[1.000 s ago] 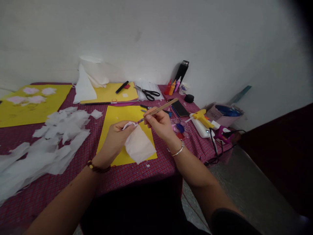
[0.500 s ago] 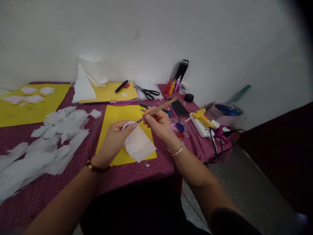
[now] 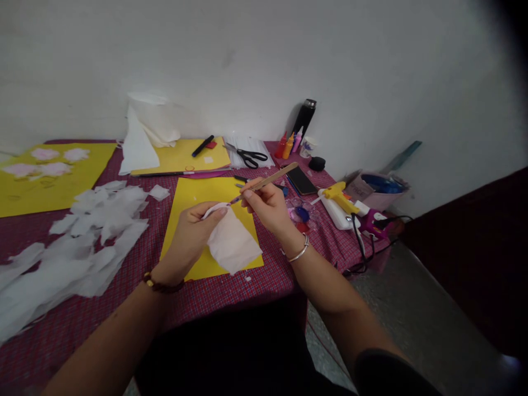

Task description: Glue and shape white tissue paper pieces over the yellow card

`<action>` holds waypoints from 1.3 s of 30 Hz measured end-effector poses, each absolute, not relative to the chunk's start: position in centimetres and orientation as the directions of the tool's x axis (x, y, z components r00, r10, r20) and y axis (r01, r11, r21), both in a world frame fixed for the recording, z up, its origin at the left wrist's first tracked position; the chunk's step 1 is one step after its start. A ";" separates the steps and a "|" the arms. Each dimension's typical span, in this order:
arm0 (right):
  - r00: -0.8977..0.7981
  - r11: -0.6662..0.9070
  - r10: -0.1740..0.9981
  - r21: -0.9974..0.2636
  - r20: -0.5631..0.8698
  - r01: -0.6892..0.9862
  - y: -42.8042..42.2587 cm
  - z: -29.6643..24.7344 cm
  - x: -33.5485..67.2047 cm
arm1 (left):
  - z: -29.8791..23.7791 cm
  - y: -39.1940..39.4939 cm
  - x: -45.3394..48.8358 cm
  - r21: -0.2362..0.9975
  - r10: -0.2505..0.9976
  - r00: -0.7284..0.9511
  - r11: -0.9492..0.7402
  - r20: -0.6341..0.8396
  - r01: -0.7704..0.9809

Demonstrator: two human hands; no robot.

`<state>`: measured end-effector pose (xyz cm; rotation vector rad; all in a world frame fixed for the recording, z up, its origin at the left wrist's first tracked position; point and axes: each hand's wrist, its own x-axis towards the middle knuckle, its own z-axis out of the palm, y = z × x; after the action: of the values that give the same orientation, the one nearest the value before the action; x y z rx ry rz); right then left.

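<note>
My left hand (image 3: 196, 228) pinches the upper edge of a thin white piece of tissue paper (image 3: 234, 242), which hangs down over a yellow sheet (image 3: 187, 203). Between the fingers of my right hand (image 3: 266, 204) is a paintbrush (image 3: 274, 177) with a wooden handle pointing up to the right. Its dark tip is at the top edge of the tissue, close to my left thumb. Just right of my right hand lies a clear paint palette (image 3: 303, 213) with blue and red paint. Small scissors lie partly hidden behind my right hand.
White tissue pieces (image 3: 94, 236) cover the table's left side. Pink flowers (image 3: 53, 169) lie on another yellow sheet. Behind are black scissors (image 3: 246, 155), a marker (image 3: 203, 146), paint bottles (image 3: 289, 146), a flask (image 3: 304, 118) and a phone (image 3: 302, 180). A yellow glue gun (image 3: 340, 197) with cables sits right.
The view has shifted very slightly. Both hands keep their holds on the tissue and the paintbrush, and the brush tip has moved a little at the tissue's edge.
</note>
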<state>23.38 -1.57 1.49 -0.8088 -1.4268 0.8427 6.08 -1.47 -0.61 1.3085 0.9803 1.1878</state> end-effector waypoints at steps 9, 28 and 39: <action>0.027 0.485 0.874 -0.874 0.484 -0.032 -1.6 1.6 23.7 | -0.1 -1.8 6.2 0.994 0.990 0.105 -0.092 0.099 -0.066; -0.034 0.473 0.880 -0.881 0.473 -0.018 -2.0 1.4 23.0 | -0.3 -1.7 6.3 0.995 0.987 0.141 -0.064 0.074 -0.077; 0.019 0.467 0.884 -0.881 0.467 -0.077 -1.6 1.3 23.4 | -0.1 -1.7 6.3 0.992 0.984 0.159 -0.069 0.085 -0.103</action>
<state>23.38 -1.64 1.26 -0.7903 -1.3430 0.8816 6.27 -1.70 -0.14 1.2663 0.9794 1.1870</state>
